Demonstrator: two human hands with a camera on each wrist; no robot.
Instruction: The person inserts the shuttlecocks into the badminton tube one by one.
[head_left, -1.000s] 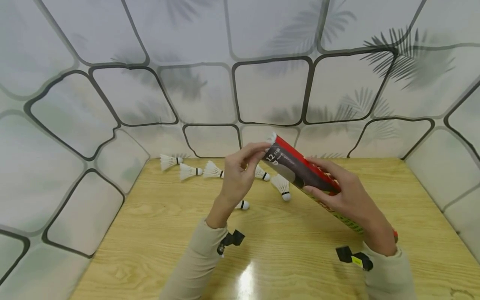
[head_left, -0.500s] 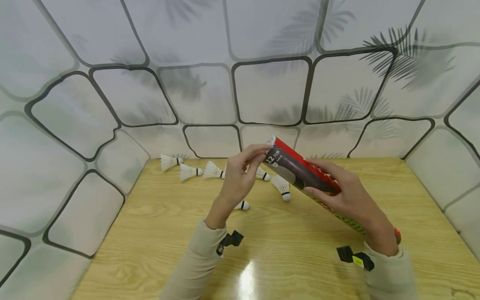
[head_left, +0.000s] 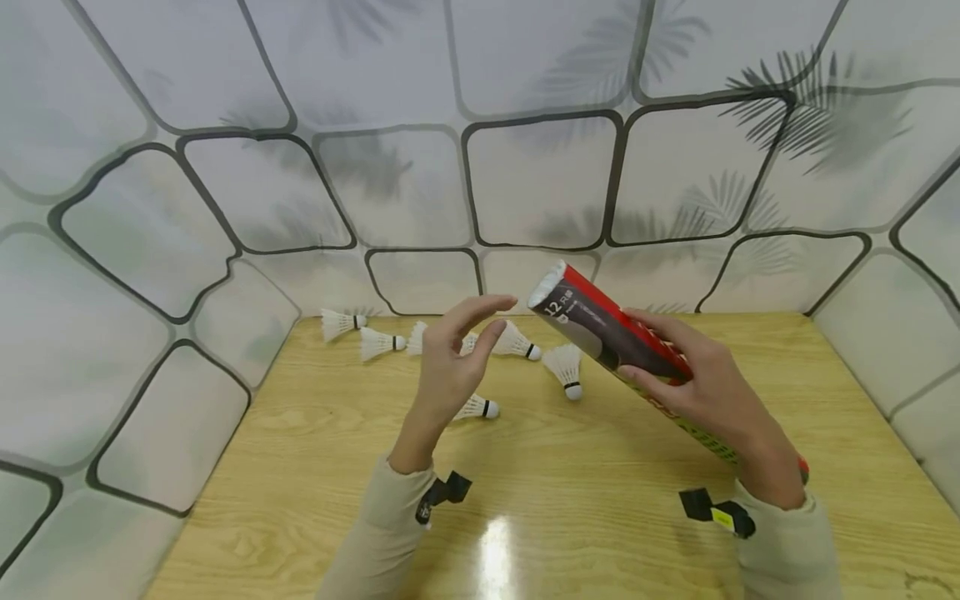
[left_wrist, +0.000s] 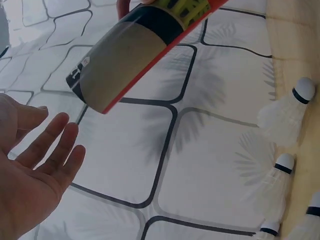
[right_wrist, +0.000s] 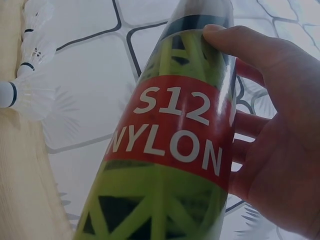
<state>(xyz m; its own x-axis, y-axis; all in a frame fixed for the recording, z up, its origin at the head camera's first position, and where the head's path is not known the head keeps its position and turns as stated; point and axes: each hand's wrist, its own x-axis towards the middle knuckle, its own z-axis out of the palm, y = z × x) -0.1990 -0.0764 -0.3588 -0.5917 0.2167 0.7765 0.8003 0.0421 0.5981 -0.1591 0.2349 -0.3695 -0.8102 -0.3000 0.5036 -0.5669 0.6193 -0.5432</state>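
My right hand (head_left: 697, 375) grips a shuttlecock tube (head_left: 600, 325), thumb on one side and fingers round the other. The tube is red, black and green and slants over the table, its whitish upper end pointing left. "S12 NYLON" shows on its red band in the right wrist view, where the right thumb (right_wrist: 240, 42) presses the wall. Just left of that end is my left hand (head_left: 457, 358), apart from the tube, thumb and fingers spread with nothing between them. The left wrist view shows a gap between the left hand (left_wrist: 40, 165) and the tube (left_wrist: 130, 55).
White shuttlecocks lie along the back of the wooden table (head_left: 585, 508), including a far left one (head_left: 341, 323) and one below the tube (head_left: 566, 371). Another shuttlecock (head_left: 480, 407) lies nearer, beside the left wrist. Patterned cloth walls (head_left: 540, 183) enclose the back and sides.
My left hand has let go of the tube's upper end and moved a little left and away. The tube has shifted slightly right in my right hand's grip.
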